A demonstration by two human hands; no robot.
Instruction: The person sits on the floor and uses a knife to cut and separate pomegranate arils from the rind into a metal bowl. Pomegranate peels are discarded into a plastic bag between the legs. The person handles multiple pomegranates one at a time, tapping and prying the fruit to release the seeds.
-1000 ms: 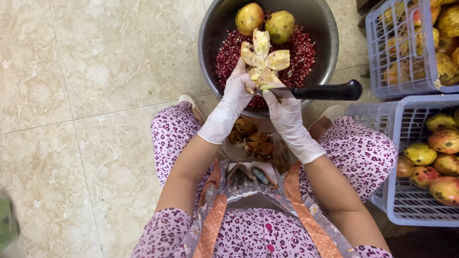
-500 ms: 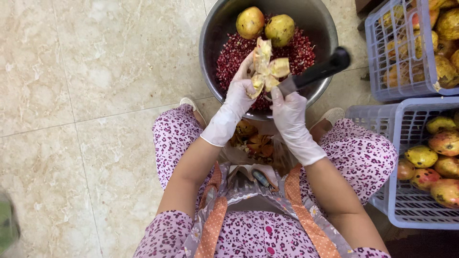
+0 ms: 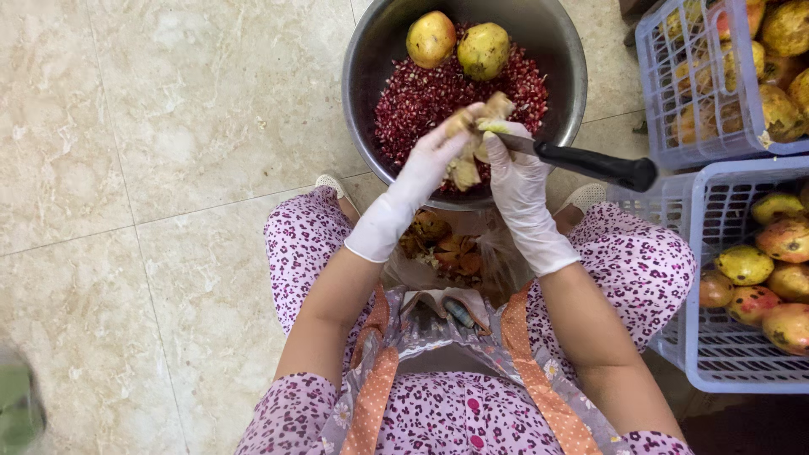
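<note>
My left hand (image 3: 434, 156) and my right hand (image 3: 516, 173), both in white gloves, hold a broken-open pomegranate piece (image 3: 474, 139) over a metal bowl (image 3: 362, 101). The pale rind is pinched between the fingers of both hands. My right hand also grips a knife with a black handle (image 3: 594, 164) that points to the right. The bowl holds a layer of red pomegranate seeds (image 3: 421, 97) and two whole yellowish pomegranates (image 3: 431, 38) at its far side.
Two pale plastic crates (image 3: 712, 345) with several whole pomegranates (image 3: 746, 263) stand to the right. A clear bag with empty peels (image 3: 438, 248) lies between my knees. Beige floor tiles (image 3: 160, 152) spread to the left.
The opened pomegranate has been folded together and lowered toward the seeds. The knife handle swung from pointing up-right to pointing right and slightly down.
</note>
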